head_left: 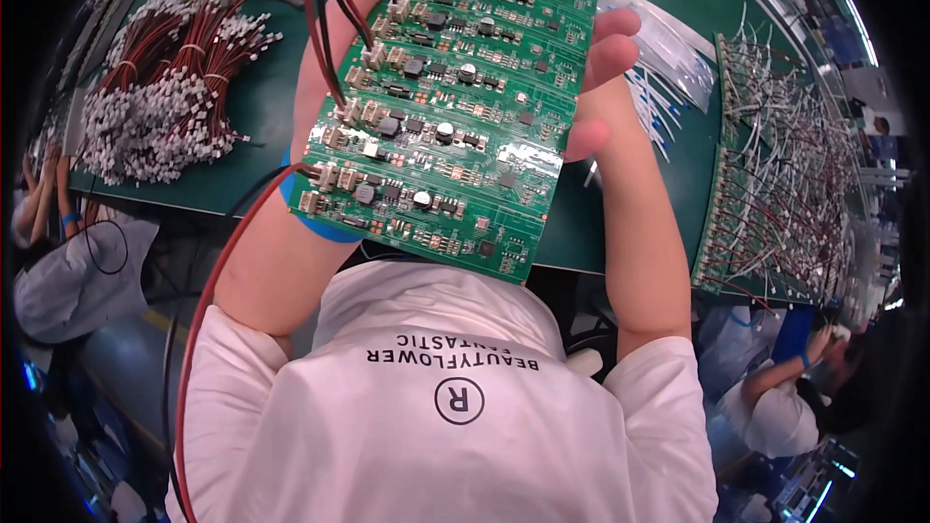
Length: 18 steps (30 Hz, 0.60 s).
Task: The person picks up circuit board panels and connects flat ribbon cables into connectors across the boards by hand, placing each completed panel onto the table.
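A long green circuit board panel (455, 107) with rows of small components and white connectors on its left edge is held up in front of me. My left hand (334, 48) lies along the board's left edge, with red and black wires (325, 10) running across its palm to a connector; its fingertips are cut off at the top of the view. My right hand (608, 53) grips the board's right edge from behind, so only its fingertips show. A red and a black wire (208, 300) hang from a lower-left connector down past my left arm.
A heap of red-black wire leads with white plugs (155, 87) lies at the left on the green table (262, 116). Board panels covered with fitted wires (775, 165) and white cable ties (668, 58) lie at the right. Other people sit at lower left (68, 271) and lower right (775, 407).
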### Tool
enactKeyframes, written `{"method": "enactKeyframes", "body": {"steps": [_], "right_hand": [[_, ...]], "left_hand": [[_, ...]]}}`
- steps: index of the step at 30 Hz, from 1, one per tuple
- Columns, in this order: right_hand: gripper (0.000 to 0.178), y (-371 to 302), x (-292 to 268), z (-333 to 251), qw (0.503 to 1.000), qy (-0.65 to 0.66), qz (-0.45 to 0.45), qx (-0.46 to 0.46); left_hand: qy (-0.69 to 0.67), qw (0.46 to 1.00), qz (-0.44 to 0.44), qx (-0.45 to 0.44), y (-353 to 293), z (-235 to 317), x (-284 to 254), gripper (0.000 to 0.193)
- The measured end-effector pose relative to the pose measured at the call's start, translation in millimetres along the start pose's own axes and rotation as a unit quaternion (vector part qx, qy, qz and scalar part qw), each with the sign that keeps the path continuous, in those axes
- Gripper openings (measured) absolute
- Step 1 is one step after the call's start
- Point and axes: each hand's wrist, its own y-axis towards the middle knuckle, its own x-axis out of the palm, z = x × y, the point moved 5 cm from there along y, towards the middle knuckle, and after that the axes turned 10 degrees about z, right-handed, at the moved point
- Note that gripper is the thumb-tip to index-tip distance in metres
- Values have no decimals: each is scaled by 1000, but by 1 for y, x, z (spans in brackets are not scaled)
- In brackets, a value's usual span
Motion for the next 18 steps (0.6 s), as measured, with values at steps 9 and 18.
{"method": "enactKeyframes", "body": {"steps": [9, 18], "right_hand": [[31, 2, -28, -26, 994, -84, 71, -26], [56, 27, -2, -69, 993, -58, 82, -63]], "left_hand": [[25, 998, -51, 6, -22, 20, 9, 65], [24, 981, -37, 190, -97, 63, -16, 66]]}}
